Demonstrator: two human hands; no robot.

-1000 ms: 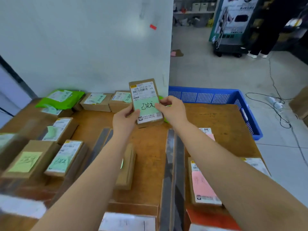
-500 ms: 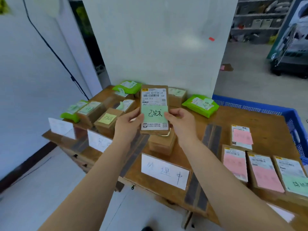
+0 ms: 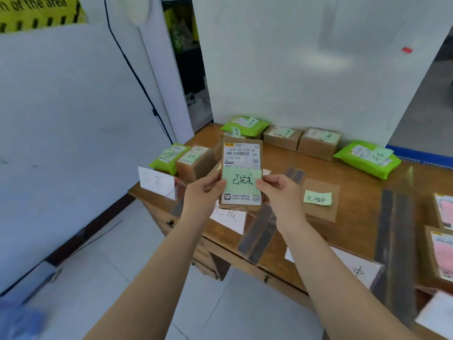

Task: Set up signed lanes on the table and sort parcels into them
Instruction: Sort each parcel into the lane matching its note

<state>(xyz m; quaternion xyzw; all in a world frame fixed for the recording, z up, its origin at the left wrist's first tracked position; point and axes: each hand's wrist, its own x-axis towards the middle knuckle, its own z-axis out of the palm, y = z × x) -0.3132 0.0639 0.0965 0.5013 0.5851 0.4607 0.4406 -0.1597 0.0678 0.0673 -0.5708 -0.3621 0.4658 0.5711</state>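
- The view has swung further left than half a second ago: more of the white wall and floor shows, a yellow banner (image 3: 36, 11) has come into the top left corner, and the shelves at far right are gone.
- The held parcel (image 3: 241, 173), a flat brown box with a shipping label and a green handwritten note, stays upright in the air above the near left part of the desk (image 3: 355, 182), as before.
- The left hand (image 3: 203, 195) grips its left edge and the right hand (image 3: 279, 192) its right edge; each grip is curled round the box, thumbs on the front.
- A box with a green note (image 3: 318, 200) now lies just right of the right hand.
- The white sign (image 3: 157, 179) at the desk's left corner stands clear; the sign behind the parcel (image 3: 230, 218) is half hidden.
- Pink-noted parcels (image 3: 443, 212) are cut off by the right edge.
- Writing on the far green-noted boxes (image 3: 318, 142) and green bags (image 3: 367, 159) is too small to read.
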